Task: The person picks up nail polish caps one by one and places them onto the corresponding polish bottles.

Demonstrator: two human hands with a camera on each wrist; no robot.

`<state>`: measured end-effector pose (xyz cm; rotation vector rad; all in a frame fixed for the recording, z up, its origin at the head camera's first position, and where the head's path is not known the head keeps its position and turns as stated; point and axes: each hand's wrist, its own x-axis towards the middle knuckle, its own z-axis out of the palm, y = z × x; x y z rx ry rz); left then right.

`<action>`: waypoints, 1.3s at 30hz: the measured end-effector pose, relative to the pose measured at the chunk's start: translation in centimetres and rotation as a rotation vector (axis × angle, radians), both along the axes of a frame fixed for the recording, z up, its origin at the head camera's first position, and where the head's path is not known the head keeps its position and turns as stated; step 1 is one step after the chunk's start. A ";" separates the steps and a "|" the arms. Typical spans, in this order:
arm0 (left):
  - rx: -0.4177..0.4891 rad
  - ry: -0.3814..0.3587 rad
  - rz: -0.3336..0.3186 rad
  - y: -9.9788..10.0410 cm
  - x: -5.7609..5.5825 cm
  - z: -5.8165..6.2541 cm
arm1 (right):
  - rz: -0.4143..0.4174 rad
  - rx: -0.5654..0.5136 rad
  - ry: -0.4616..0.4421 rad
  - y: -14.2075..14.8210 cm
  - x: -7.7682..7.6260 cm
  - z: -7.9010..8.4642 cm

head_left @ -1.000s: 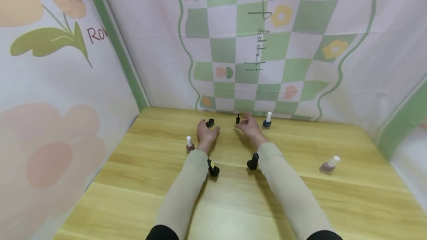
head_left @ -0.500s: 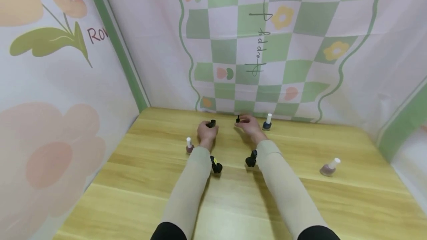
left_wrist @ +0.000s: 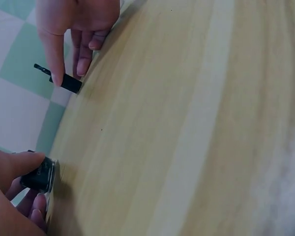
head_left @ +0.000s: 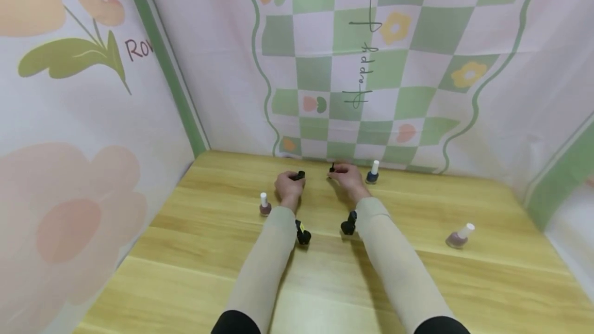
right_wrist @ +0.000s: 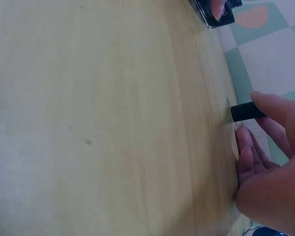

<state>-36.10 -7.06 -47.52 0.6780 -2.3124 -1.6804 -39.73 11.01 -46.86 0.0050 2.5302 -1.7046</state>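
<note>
In the head view my left hand (head_left: 289, 185) is at the back of the table, gripping a small dark nail polish bottle (left_wrist: 39, 177) between thumb and fingers. The bottle's base faces the tabletop in the left wrist view; whether it touches cannot be told. My right hand (head_left: 349, 177) pinches a black nail polish cap (right_wrist: 245, 112) with its brush (left_wrist: 42, 69) pointing up, away from the table. The cap's flat end is down at the wood. Bottle and cap are apart, a short gap between the two hands.
A dark blue polish bottle with a white cap (head_left: 373, 173) stands just right of my right hand. One mauve bottle (head_left: 265, 206) stands left of my left forearm, another (head_left: 458, 237) at the right. The patterned cloth (head_left: 341, 140) borders the table's back edge.
My left fingers and thumb, spread apart a second ago, have closed round the dark bottle, which has shifted slightly right. My right hand keeps its pinch on the cap in nearly the same place.
</note>
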 end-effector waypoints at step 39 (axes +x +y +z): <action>-0.006 0.073 -0.642 -0.9 6.2 3.6 | 0.341 0.191 0.168 6.6 8.4 4.8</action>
